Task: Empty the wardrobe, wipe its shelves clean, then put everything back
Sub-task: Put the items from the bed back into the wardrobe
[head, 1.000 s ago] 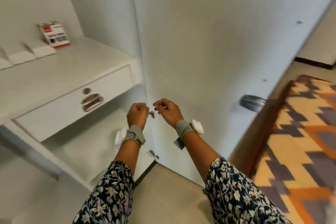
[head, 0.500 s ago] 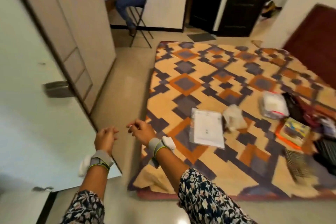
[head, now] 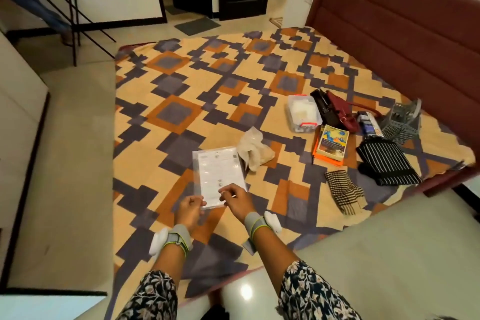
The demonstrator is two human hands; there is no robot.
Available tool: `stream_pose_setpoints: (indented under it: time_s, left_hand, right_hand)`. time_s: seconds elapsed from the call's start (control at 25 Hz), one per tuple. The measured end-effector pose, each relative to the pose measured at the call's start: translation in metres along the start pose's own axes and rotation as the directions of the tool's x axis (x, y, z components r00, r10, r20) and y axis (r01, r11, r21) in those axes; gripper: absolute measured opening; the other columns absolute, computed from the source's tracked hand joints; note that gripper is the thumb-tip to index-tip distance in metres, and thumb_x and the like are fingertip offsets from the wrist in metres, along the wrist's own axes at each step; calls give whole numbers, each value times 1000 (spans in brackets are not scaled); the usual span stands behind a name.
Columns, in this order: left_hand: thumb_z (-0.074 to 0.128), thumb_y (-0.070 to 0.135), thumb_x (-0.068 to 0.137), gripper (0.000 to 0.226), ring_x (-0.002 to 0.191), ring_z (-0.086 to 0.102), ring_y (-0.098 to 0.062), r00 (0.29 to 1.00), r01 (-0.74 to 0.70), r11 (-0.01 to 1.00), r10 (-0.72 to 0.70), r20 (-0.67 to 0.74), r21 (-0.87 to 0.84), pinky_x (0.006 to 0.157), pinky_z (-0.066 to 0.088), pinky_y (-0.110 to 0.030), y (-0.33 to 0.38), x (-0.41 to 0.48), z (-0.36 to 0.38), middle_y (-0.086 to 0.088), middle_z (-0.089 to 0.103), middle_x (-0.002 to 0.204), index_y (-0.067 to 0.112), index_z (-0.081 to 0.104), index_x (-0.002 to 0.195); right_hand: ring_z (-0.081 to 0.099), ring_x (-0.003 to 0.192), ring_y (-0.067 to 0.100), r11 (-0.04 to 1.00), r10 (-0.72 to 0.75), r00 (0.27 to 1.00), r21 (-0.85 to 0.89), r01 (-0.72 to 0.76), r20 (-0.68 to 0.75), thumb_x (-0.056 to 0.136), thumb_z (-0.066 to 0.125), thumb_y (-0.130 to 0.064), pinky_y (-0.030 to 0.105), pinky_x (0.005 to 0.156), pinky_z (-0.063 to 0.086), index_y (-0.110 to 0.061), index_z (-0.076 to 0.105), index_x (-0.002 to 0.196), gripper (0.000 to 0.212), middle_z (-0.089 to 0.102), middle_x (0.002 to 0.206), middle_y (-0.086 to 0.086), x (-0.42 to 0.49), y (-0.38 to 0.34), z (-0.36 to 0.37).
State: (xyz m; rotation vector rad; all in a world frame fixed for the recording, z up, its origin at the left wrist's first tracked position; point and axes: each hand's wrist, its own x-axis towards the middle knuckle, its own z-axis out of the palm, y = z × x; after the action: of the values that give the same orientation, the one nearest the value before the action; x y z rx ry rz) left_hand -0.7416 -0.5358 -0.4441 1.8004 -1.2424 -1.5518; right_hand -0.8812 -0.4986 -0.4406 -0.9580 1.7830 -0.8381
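Pinched near end of flat, glossy clear plastic sleeve (head: 219, 176) with curled left hand (head: 191, 209) and right hand (head: 236, 201); held 1 printed sheet (head: 215, 166), lay on blocky-patterned cover (head: 168, 112) near front edge of bed (head: 389, 21).

The document sleeve (head: 218, 176) lay on the bedspread (head: 181, 86) right in front of you, your left hand (head: 191, 209) at its near left corner and your right hand (head: 235, 199) over its near edge. Just behind it to the right sat the crumpled bag (head: 255, 150), touching its far corner. Farther right you had the plastic box (head: 302, 114), the handbags (head: 335, 112) beside it on the right, the books (head: 332, 143) in front. Right again stood the basket (head: 401, 122), the folded cloth (head: 387, 163) before it, the scarf (head: 342, 189) nearest you, and the headboard (head: 389, 21) ran behind them all
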Motion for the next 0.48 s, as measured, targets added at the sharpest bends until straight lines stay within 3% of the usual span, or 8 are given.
stream_pose_setpoints:
  time_s: [0.08,0.16,0.24,0.4,0.48]
  left_hand:
    - [45,5,96,16,56,47,-18,999,29,999,-30,19,21,42,40,-17,7,29,29,-9,57,76,9,56,85]
    - [48,5,94,13,70,56,-29,998,60,998,-61,33,16,62,52,-24,12,55,49,-15,60,87,9,58,88]
    - [50,11,93,14,90,61,-37,995,93,992,-97,38,79,83,52,-40,12,93,67,-20,64,96,11,61,84]
    - [49,8,92,18,93,58,-39,993,97,979,-83,-85,179,82,46,-39,37,127,87,-29,61,91,-4,63,93]
    - [48,8,92,24,100,58,-43,988,133,967,-112,-104,215,85,47,-43,36,146,95,-32,61,103,-10,62,100]
  right_hand:
    - [61,86,23,998,50,997,27,-48,-60,91,52,-13,40,85,51,-18,63,94,13,66,87,5,26,7,-26]
    - [59,90,24,995,93,991,34,-90,-100,92,54,-15,29,78,46,-14,63,104,15,65,97,8,53,14,-46]
    - [57,91,23,988,152,980,15,-151,-126,91,56,-17,24,74,41,-11,60,112,22,63,100,6,88,20,-59]
    - [57,104,28,986,164,966,5,-167,-201,87,60,-17,32,86,45,-9,55,115,29,55,117,13,138,24,-75]
    - [52,111,29,980,197,956,7,-200,-216,86,63,-19,31,92,41,-7,51,120,38,47,124,14,155,29,-78]
